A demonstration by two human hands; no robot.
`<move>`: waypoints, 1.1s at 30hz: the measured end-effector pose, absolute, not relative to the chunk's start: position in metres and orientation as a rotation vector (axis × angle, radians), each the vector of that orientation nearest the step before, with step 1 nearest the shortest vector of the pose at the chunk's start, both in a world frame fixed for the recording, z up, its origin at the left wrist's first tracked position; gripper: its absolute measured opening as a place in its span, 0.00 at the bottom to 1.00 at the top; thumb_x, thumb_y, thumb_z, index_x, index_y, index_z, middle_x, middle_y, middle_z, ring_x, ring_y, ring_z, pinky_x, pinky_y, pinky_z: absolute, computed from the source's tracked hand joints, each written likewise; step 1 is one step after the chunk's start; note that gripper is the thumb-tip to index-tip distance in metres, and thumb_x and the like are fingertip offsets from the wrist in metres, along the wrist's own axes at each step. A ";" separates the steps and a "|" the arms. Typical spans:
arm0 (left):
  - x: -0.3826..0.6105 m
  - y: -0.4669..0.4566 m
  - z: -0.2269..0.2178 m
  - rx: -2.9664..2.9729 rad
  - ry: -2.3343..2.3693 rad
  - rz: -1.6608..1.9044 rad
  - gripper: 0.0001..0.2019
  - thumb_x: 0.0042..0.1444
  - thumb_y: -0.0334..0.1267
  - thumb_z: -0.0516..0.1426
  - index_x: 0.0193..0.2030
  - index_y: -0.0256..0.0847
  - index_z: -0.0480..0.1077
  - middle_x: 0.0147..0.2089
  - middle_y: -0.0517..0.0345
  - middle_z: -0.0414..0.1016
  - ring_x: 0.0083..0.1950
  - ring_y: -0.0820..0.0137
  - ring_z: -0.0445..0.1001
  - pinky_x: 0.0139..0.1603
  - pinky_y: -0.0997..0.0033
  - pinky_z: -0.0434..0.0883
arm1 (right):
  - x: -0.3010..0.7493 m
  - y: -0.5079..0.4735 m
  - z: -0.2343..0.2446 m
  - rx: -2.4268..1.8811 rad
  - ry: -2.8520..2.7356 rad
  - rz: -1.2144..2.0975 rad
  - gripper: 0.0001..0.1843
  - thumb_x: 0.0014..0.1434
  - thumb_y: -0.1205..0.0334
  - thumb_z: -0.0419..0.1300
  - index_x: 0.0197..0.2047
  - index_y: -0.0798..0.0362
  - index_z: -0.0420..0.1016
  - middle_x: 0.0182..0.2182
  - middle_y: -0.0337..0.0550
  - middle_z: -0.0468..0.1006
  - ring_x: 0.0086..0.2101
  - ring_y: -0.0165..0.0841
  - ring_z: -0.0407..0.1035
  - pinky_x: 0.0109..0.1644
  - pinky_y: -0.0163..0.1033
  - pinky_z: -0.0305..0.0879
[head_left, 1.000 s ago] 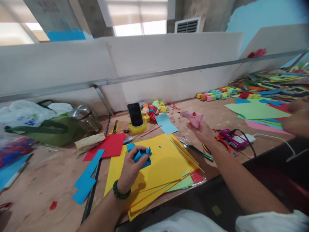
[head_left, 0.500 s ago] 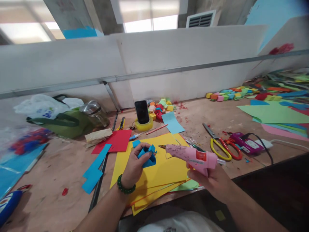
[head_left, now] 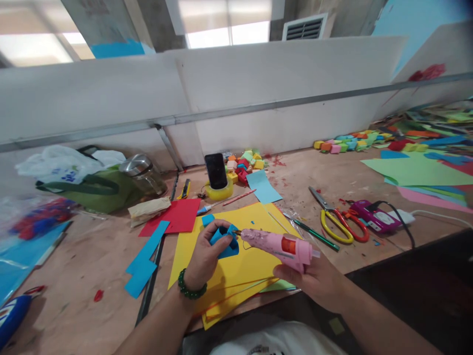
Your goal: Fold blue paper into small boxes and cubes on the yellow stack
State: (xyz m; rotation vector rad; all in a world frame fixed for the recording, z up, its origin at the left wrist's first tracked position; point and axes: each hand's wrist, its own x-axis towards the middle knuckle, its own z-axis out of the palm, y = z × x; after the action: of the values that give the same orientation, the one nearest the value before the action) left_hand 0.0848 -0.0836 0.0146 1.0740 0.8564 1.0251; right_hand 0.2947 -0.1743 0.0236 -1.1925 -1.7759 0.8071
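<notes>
Pinched in my left hand (head_left: 207, 251) is a small folded blue paper piece (head_left: 229, 249), partly hidden by the fingers. My right hand (head_left: 318, 281) grips a pink hot glue gun (head_left: 277, 244) by its handle. The gun's metal nozzle points left and is at the upper edge of the blue paper piece; whether it touches, I cannot tell. Beneath both hands lie yellow paper sheets (head_left: 251, 271). Blue paper strips (head_left: 142, 268) rest left of my left hand, and a small blue paper piece (head_left: 208, 220) is just behind it.
Scissors (head_left: 337, 224), a green pen (head_left: 320, 235) and a purple power strip (head_left: 377, 217) lie to the right. Behind are a phone (head_left: 216, 170) on a yellow tape roll (head_left: 219, 191) and several folded paper cubes (head_left: 244, 165). A red sheet (head_left: 181, 217) and a jar (head_left: 144, 175) are left.
My right hand has moved the glue gun left, bringing its nozzle to the blue paper piece. The green pen is now more exposed. My left hand stays nearly still.
</notes>
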 end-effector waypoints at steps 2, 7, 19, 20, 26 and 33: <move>0.085 -0.084 0.015 1.067 0.857 1.027 0.19 0.35 0.44 0.70 0.32 0.39 0.70 0.28 0.62 0.71 0.26 0.76 0.69 0.26 0.77 0.69 | 0.295 -0.174 0.025 -1.179 -1.777 0.811 0.21 0.60 0.52 0.58 0.57 0.44 0.71 0.40 0.44 0.81 0.44 0.43 0.74 0.48 0.45 0.73; 0.084 -0.083 0.016 1.059 0.839 1.046 0.19 0.35 0.43 0.70 0.32 0.39 0.71 0.29 0.62 0.71 0.27 0.75 0.69 0.27 0.77 0.69 | 0.294 -0.174 0.026 -1.182 -1.789 0.781 0.18 0.60 0.51 0.58 0.53 0.44 0.74 0.38 0.44 0.80 0.42 0.42 0.75 0.46 0.44 0.74; 0.080 -0.082 0.014 1.092 0.847 1.042 0.20 0.36 0.45 0.70 0.33 0.38 0.70 0.29 0.61 0.73 0.27 0.75 0.70 0.27 0.79 0.70 | 0.297 -0.178 0.014 -1.111 -1.614 0.780 0.15 0.59 0.53 0.60 0.47 0.48 0.76 0.35 0.45 0.79 0.39 0.40 0.74 0.45 0.44 0.73; 0.080 -0.081 0.013 1.114 0.857 1.031 0.20 0.36 0.44 0.70 0.33 0.38 0.70 0.29 0.60 0.73 0.28 0.75 0.71 0.28 0.79 0.70 | 0.300 -0.179 0.012 -1.109 -1.512 0.685 0.13 0.58 0.53 0.60 0.44 0.48 0.76 0.35 0.44 0.79 0.37 0.39 0.74 0.43 0.43 0.73; 0.079 -0.081 0.006 1.291 0.892 0.955 0.16 0.42 0.42 0.67 0.35 0.38 0.70 0.31 0.60 0.72 0.27 0.76 0.69 0.29 0.75 0.72 | 0.326 -0.156 0.023 -1.129 -1.094 0.264 0.13 0.53 0.50 0.64 0.37 0.50 0.74 0.31 0.41 0.76 0.30 0.33 0.70 0.36 0.40 0.71; 0.080 -0.084 0.016 1.455 0.952 0.976 0.12 0.43 0.40 0.65 0.33 0.38 0.71 0.32 0.59 0.72 0.29 0.75 0.70 0.29 0.76 0.73 | 0.380 -0.102 0.025 -1.527 -1.100 0.084 0.19 0.51 0.44 0.59 0.27 0.54 0.72 0.21 0.39 0.70 0.25 0.34 0.66 0.28 0.38 0.63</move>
State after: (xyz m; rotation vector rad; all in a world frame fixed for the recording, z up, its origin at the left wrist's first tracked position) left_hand 0.0797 -0.0841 0.0162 1.4550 0.9522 0.9762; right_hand 0.3795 -0.1024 0.0245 -1.5272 -1.1001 0.0841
